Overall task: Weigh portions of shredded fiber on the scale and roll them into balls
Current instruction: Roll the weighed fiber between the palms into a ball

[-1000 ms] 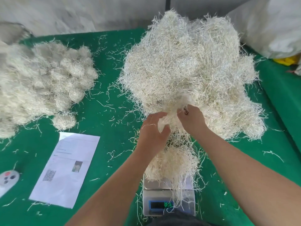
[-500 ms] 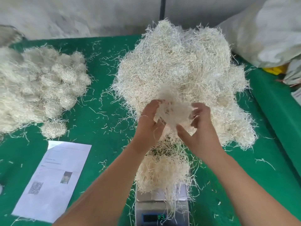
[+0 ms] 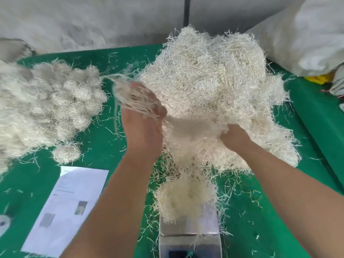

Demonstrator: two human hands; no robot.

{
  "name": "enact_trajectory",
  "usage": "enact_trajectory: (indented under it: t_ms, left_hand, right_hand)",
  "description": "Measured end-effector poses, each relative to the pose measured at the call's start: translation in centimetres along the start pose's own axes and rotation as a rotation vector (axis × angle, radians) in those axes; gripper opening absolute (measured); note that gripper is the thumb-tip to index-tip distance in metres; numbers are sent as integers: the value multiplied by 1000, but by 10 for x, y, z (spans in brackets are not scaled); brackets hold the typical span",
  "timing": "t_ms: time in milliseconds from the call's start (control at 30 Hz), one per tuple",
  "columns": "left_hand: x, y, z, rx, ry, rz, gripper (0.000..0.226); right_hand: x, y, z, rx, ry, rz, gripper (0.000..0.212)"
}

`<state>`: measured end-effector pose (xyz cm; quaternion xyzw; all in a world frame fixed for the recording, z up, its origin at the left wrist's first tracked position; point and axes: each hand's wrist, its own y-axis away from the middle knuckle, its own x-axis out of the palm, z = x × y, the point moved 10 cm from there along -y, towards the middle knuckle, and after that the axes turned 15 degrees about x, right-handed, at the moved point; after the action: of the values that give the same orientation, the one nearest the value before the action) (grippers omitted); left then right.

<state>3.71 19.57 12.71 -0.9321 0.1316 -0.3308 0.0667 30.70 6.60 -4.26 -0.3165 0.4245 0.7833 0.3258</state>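
A big loose pile of pale shredded fiber (image 3: 214, 81) fills the middle of the green table. In front of it a fluffy portion of fiber (image 3: 186, 198) sits on the small metal scale (image 3: 188, 237), whose display is mostly cut off. My left hand (image 3: 141, 120) is raised left of the pile, with blurred fiber strands (image 3: 126, 94) stretched across its fingers and under the thumb. My right hand (image 3: 234, 136) digs into the pile's front, fingers curled into fiber and partly hidden. A blurred smear of fiber runs between the hands. Several rolled fiber balls (image 3: 46, 101) are heaped at the left.
A printed white sheet (image 3: 65, 207) lies front left, with a grey-white device (image 3: 3, 222) at the left edge. A large white sack (image 3: 307, 34) and a yellow item (image 3: 318, 79) sit at the back right. Loose strands litter the green table (image 3: 111, 146).
The hands held one wad together in front of the pile. They have drawn apart: the left swung left with trailing strands, the right went down into the pile.
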Motion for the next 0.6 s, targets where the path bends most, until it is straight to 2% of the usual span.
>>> enact_trajectory:
  t_ms: [67, 133, 167, 267, 333, 400, 467, 500, 533, 600]
  left_hand:
    - [-17, -18, -12, 29, -65, -62, 24]
    - [-30, -23, -3, -48, -91, -93, 25]
    - [-35, -18, 5, -106, -94, -103, 26]
    - [-40, 11, 34, -255, -57, -87, 36]
    - [-43, 29, 47, -316, -63, -92, 40]
    - [-43, 44, 55, -363, -24, -102, 37]
    - [-35, 57, 57, -410, 101, -71, 23]
    - [-28, 63, 57, -432, 179, -33, 14]
    - [-18, 69, 55, -455, 263, 20, 7]
    - [-2, 81, 50, -489, 370, 127, 14]
  right_hand:
    - [-2, -13, -19, 112, -276, 115, 63]
    - [-1, -13, -20, 115, -377, 213, 78]
    - [-1, -10, -15, 74, -308, 245, 85]
    - [-3, 18, -1, -108, 162, 376, 100]
    - [-23, 38, -1, -136, 322, 424, 92]
    - [-57, 50, 7, -166, 213, 267, 74]
    - [-86, 76, 24, -266, 36, -83, 53]
    - [-83, 96, 36, -358, -25, -199, 50]
    - [-63, 116, 48, -455, -53, -187, 56]
    - [7, 148, 65, -600, 95, 59, 81]
